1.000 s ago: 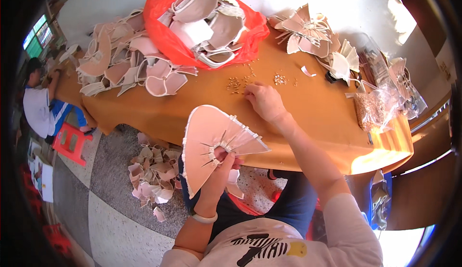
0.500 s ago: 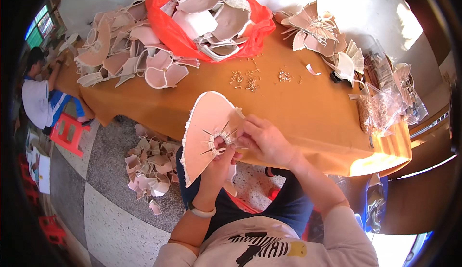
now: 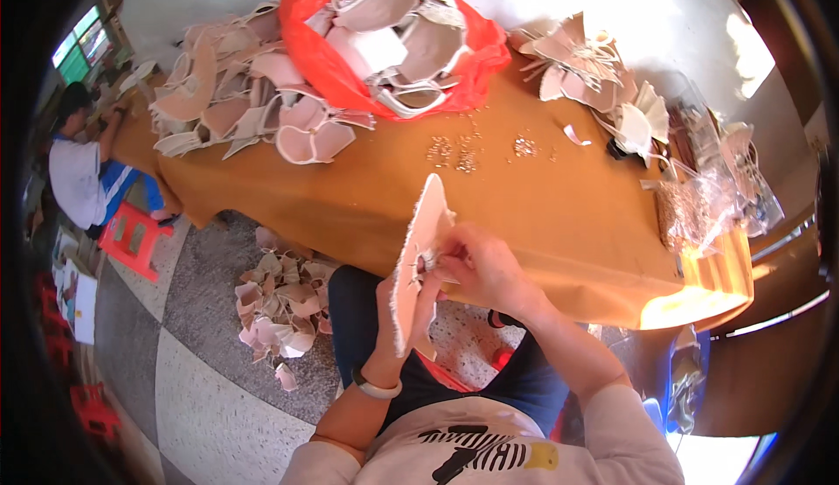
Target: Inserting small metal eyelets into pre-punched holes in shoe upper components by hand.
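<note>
The pink panel [image 3: 414, 245] swings edge-on, left hand [image 3: 426, 300] and right hand [image 3: 489, 268] pinching it by its gathered hole [image 3: 426, 263], seemingly for close work!

Counter [image 3: 577, 223], left to right: cup heap [image 3: 205, 83], bag [image 3: 302, 26] of cups, second heap [image 3: 577, 70], packet [image 3: 684, 211]. Small bits [image 3: 466, 155] mid-counter, before bag. Fabric piece [image 3: 409, 271] in left fingers [image 3: 428, 293]. Floor [image 3: 223, 389], left of knees [image 3: 357, 306]: more pieces [image 3: 284, 301].
</note>
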Tool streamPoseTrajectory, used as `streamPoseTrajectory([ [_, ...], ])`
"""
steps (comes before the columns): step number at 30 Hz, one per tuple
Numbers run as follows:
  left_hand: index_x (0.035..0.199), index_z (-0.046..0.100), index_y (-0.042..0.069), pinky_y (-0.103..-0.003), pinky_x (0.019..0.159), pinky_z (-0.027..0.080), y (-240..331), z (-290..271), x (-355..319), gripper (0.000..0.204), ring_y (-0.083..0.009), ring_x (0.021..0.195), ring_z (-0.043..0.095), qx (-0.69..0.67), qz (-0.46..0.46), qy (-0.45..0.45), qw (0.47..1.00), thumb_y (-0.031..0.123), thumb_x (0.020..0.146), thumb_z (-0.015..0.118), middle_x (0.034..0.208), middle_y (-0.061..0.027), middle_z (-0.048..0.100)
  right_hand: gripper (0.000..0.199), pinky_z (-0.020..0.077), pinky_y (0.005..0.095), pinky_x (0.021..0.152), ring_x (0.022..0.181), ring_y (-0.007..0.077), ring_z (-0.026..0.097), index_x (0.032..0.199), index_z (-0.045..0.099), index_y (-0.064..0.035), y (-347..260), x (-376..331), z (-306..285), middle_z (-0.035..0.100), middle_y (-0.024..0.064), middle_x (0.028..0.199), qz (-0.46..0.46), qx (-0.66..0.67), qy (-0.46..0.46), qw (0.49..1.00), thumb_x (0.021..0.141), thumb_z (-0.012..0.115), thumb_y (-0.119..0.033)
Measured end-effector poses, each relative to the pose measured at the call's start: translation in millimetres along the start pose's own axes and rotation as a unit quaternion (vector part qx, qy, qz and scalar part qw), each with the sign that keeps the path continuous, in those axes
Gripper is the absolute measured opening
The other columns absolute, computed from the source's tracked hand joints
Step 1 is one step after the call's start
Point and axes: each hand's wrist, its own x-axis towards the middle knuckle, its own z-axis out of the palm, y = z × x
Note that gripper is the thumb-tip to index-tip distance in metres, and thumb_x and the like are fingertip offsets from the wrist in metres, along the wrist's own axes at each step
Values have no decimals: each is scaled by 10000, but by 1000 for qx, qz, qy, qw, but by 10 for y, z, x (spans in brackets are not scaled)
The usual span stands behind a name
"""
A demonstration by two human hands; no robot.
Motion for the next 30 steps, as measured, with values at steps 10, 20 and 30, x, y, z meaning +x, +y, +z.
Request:
streamPoseTrajectory([
  [10,1304,496,45,-220,528,486,-314,-135,-16,392,-47,641,557,77,48,25,996,185,956,610,879,-2,587,113,506,319,650,702,155,623,913,673,11,395,450,-273,682,112,764,64,-134,159,976,877,659,-95],
  [20,1156,607,73,-298,556,456,-32,-16,-63,338,-85,545,540,-8,19,47,999,323,930,617,673,-19,577,170,504,410,695,735,302,669,865,682,21,1086,984,-495,681,171,783,27,-287,144,947,832,699,-145],
  [30,1271,573,61,-310,667,530,-114,-129,82,433,-111,712,621,-66,-44,-2,997,212,878,678,1023,-55,663,129,483,288,523,574,153,593,808,566,19,1089,765,-748,612,91,673,133,-9,162,978,875,649,-54],
])
